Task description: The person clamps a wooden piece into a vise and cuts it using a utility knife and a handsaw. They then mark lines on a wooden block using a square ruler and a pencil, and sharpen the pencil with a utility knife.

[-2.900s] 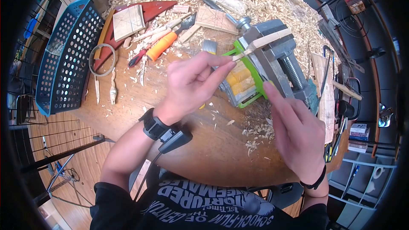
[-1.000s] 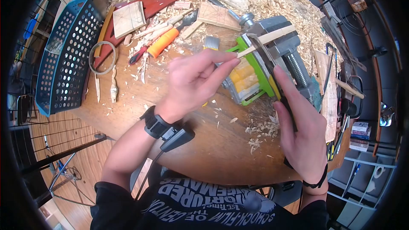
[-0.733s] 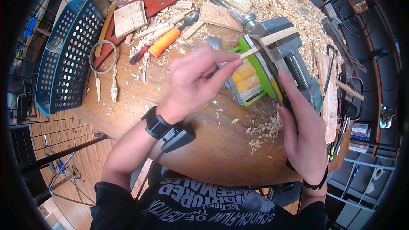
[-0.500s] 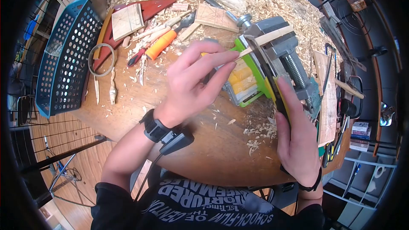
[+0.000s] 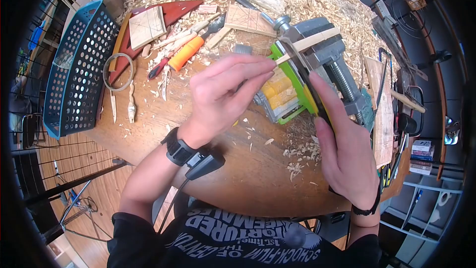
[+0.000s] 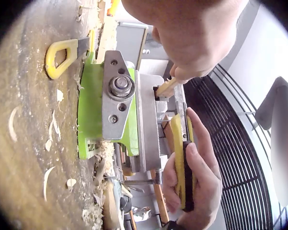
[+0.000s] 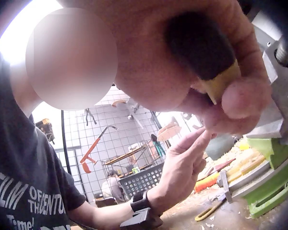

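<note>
A thin wooden stick point(image 5: 317, 38) lies over the grey vise point(image 5: 342, 77), its near end pinched between thumb and fingers of the left hand point(image 5: 223, 94). Curled round a yellow and black utility knife point(image 6: 181, 163) is the right hand point(image 5: 349, 156), its index finger stretched along the handle. In the head view the knife's blade point(image 5: 296, 53) crosses the stick close to the left fingertips. Below the stick stands the vise's green base point(image 6: 92, 105). The right wrist view shows the knife's dark handle end point(image 7: 199, 43) in the hand; the blade is hidden there.
A blue perforated basket point(image 5: 74, 79) stands at the left. Behind the hands lie an orange-handled tool point(image 5: 187, 53), marked wood blocks point(image 5: 148, 26) and heaped shavings point(image 5: 317, 0). A wooden board point(image 5: 381, 119) and more tools lie right of the vise.
Since the earliest frame, the right hand has risen with the knife, and the blade now lies across the stick. The left hand keeps its pinch, with its fingers shifting slightly.
</note>
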